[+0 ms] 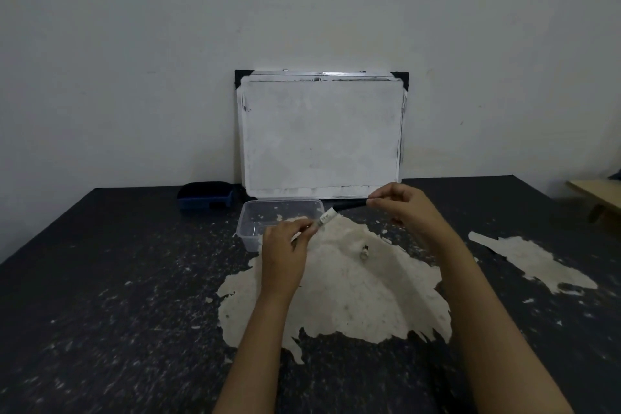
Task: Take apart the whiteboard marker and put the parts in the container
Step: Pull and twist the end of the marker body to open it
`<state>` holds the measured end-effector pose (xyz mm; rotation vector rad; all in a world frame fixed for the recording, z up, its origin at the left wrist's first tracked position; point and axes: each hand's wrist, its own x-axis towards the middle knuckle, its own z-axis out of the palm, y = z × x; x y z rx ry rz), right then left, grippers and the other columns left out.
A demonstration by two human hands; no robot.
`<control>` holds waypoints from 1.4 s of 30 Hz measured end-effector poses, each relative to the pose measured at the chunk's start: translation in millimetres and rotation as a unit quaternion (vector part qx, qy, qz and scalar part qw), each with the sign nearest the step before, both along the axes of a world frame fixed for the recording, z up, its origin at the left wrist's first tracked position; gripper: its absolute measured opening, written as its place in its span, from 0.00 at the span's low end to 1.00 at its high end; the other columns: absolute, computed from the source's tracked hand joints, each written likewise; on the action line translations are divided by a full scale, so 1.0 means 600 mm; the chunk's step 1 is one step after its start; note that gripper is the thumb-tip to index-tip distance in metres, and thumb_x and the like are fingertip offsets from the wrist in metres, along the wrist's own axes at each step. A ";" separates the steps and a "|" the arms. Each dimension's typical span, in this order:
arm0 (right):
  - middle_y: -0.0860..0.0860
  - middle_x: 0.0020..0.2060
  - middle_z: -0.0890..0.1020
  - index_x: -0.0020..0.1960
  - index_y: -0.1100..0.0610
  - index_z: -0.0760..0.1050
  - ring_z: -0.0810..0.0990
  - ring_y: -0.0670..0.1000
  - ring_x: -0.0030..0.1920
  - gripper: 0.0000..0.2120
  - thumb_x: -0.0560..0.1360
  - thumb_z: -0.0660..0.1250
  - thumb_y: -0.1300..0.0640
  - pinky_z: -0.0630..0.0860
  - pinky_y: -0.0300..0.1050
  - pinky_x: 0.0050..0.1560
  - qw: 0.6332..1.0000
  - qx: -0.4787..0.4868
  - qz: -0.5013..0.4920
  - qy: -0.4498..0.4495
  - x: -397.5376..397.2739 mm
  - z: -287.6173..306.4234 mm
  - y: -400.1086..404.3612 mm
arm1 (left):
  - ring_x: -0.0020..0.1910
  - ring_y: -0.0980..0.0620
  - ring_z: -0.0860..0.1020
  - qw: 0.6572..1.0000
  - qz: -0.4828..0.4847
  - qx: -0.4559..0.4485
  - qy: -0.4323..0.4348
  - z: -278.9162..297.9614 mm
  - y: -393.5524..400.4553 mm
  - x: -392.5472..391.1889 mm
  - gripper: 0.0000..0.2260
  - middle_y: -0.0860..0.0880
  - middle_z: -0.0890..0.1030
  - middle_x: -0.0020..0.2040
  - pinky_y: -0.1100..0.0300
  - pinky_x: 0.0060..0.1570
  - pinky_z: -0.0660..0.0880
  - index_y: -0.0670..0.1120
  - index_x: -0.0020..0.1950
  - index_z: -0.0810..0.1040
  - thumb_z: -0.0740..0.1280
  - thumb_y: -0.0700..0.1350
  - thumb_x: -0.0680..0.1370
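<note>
My left hand grips the white barrel of the whiteboard marker, which points up and to the right. A thin black ink core sticks out of the barrel's open end, and my right hand pinches the core's far tip. Both hands hover just right of the clear plastic container, which looks empty. A small marker part with a dark tip lies on the pale worn patch of the table, below the marker.
A small whiteboard leans on the wall behind the container. A dark blue eraser lies left of it. The dark table has peeled pale patches. A wooden ledge shows at the far right.
</note>
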<state>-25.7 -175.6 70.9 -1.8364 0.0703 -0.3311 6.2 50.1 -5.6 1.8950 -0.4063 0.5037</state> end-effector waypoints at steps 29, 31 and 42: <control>0.43 0.30 0.78 0.49 0.60 0.84 0.67 0.44 0.28 0.24 0.66 0.75 0.40 0.66 0.38 0.28 0.999 0.037 0.039 0.001 0.004 -0.005 0.037 | 0.42 0.57 0.79 0.934 -0.230 -0.159 0.222 0.013 -0.033 -0.020 0.10 0.47 0.85 0.48 0.63 0.42 0.75 0.48 0.56 0.84 0.65 0.48 0.80; 0.45 0.30 0.78 0.49 0.60 0.84 0.64 0.46 0.28 0.24 0.66 0.75 0.40 0.64 0.40 0.28 0.997 0.050 0.051 0.002 0.004 -0.006 0.039 | 0.41 0.57 0.79 0.928 -0.242 -0.169 0.229 0.014 -0.034 -0.023 0.10 0.47 0.85 0.48 0.65 0.41 0.75 0.50 0.56 0.84 0.65 0.49 0.80; 0.46 0.38 0.86 0.49 0.50 0.86 0.69 0.40 0.23 0.20 0.72 0.69 0.35 0.69 0.33 0.26 0.998 0.059 -0.002 0.010 0.007 -0.027 0.028 | 0.42 0.55 0.80 0.877 -0.281 -0.293 0.256 0.021 -0.036 -0.024 0.13 0.48 0.85 0.49 0.62 0.41 0.78 0.47 0.56 0.84 0.66 0.51 0.77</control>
